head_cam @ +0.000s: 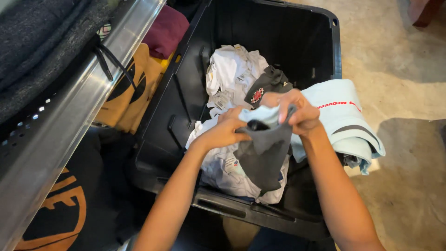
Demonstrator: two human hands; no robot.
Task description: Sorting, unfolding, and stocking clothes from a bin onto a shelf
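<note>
Grey cloth [265, 155] is gripped at its top edge by the left hand [223, 130] and right hand [297, 111], both closed, above a black bin [297, 37] of white garments [232, 74].

Black plastic storage bin [297, 37]: near rim partly hidden behind forearms, floor buried under garments; dark grey fabric piece [265, 153]: upper edge concealed by fingers [290, 104] of both hands, small black object at its top too indistinct to identify; mustard printed shirts [132, 88]: partly hidden behind metal rail [69, 121]; black shirt with orange print [60, 209]: cut off by lower edge.
</note>
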